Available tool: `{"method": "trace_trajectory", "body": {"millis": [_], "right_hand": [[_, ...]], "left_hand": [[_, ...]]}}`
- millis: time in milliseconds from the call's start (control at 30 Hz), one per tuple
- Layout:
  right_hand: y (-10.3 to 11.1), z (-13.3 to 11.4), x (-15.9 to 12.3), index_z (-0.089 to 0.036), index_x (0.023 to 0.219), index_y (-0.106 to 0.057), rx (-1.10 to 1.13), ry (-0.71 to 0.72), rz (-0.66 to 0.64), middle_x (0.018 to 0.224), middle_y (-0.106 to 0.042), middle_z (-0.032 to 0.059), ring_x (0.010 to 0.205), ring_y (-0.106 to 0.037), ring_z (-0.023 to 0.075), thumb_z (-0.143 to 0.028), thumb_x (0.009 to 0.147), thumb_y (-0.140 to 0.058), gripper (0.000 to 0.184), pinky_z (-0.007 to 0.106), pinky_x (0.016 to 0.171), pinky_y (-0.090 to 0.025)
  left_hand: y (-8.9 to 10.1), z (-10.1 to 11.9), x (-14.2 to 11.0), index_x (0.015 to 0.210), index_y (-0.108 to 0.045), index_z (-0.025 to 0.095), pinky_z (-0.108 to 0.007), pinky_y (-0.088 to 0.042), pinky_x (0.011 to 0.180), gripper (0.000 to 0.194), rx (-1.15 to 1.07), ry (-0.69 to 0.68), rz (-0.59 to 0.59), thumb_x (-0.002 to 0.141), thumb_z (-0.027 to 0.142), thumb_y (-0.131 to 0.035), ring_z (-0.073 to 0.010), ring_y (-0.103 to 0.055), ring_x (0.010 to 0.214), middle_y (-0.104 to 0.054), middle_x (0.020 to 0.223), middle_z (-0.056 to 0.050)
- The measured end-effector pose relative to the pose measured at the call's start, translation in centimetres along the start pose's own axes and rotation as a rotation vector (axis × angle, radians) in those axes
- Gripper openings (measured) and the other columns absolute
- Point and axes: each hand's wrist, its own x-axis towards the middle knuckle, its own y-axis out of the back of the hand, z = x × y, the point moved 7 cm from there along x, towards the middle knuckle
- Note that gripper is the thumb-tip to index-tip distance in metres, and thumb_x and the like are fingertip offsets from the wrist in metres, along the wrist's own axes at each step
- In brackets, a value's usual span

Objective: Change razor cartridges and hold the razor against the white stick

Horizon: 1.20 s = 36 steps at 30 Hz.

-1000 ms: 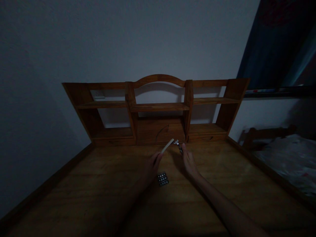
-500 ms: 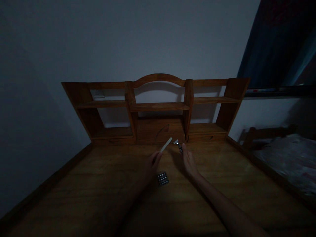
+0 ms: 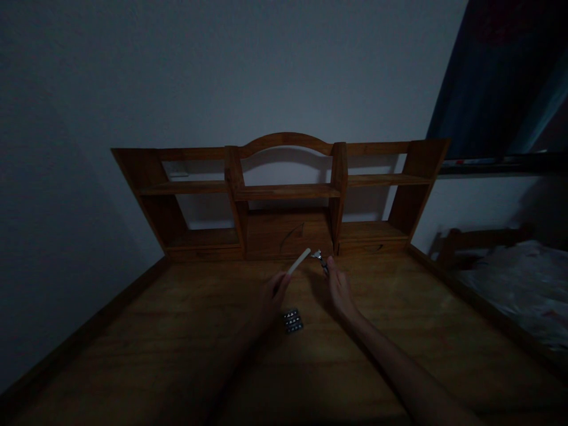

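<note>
In the middle of the head view, my left hand (image 3: 276, 290) is closed round the lower end of a pale flat stick (image 3: 299, 261) with a rounded tip. The stick slants up to the right. My right hand (image 3: 339, 289) grips the dark handle of a small tool with a forked, shiny silver head (image 3: 317, 254), which looks like a razor. Its head is close to the stick's tip; I cannot tell whether they touch. A small dark pack with rows of shiny silver pieces (image 3: 293, 320) lies on the wooden desk (image 3: 373, 355), just right of my left wrist.
A wooden shelf unit (image 3: 286, 192) with several compartments stands along the desk's back edge, against a pale wall (image 3: 284, 71). Raised edges run down both sides of the desk. Beyond the right edge lies crumpled clear plastic (image 3: 523, 290). The room is dim.
</note>
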Motion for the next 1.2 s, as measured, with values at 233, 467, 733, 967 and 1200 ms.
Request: {"method": "trace_trajectory", "body": {"millis": [233, 467, 733, 967, 1200], "right_hand": [[-0.2, -0.1, 0.0, -0.018, 0.066, -0.057, -0.055, 0.047, -0.036, 0.055, -0.043, -0.0007, 0.056, -0.042, 0.0160, -0.065, 0.091, -0.029, 0.060, 0.026, 0.054, -0.027], [0.0, -0.1, 0.1, -0.017, 0.064, -0.058, -0.114, 0.045, -0.046, 0.054, -0.046, 0.0003, 0.054, -0.043, 0.0158, -0.067, 0.091, -0.025, 0.065, 0.026, 0.055, -0.028], [0.0, 0.0, 0.1, -0.018, 0.061, -0.054, -0.097, 0.032, -0.017, 0.053, -0.045, -0.0004, 0.054, -0.044, 0.0156, -0.065, 0.091, -0.027, 0.062, 0.026, 0.054, -0.027], [-0.2, 0.2, 0.3, -0.019, 0.058, -0.052, -0.085, 0.040, -0.025, 0.052, -0.045, 0.0003, 0.053, -0.043, 0.0159, -0.065, 0.091, -0.028, 0.061, 0.026, 0.052, -0.026], [-0.3, 0.4, 0.3, -0.020, 0.055, -0.049, -0.088, 0.007, -0.030, 0.050, -0.043, -0.0013, 0.051, -0.042, 0.0146, -0.064, 0.092, -0.027, 0.062, 0.025, 0.051, -0.025]], "left_hand": [[-0.4, 0.2, -0.1, 0.099, -0.064, 0.021, -0.026, -0.048, 0.082, 0.041, -0.012, 0.009, -0.046, 0.092, 0.053, -0.039, -0.0170, -0.062, 0.090, -0.069, 0.096, -0.002], [-0.3, -0.3, 0.0, 0.102, -0.064, 0.022, -0.027, -0.047, 0.082, 0.040, -0.018, 0.039, -0.039, 0.092, 0.052, -0.039, -0.0177, -0.062, 0.091, -0.068, 0.099, -0.002], [0.3, -0.7, 0.3, 0.097, -0.063, 0.021, -0.028, -0.047, 0.080, 0.039, 0.031, 0.022, 0.013, 0.093, 0.050, -0.038, -0.0173, -0.062, 0.086, -0.068, 0.093, -0.002], [-0.2, -0.3, 0.1, 0.096, -0.061, 0.022, -0.026, -0.047, 0.078, 0.037, 0.012, -0.007, -0.015, 0.094, 0.050, -0.038, -0.0158, -0.061, 0.085, -0.067, 0.091, -0.001], [-0.3, -0.5, 0.1, 0.099, -0.061, 0.022, -0.026, -0.047, 0.079, 0.038, 0.007, 0.017, -0.039, 0.094, 0.051, -0.036, -0.0161, -0.062, 0.085, -0.067, 0.093, -0.001]]}}
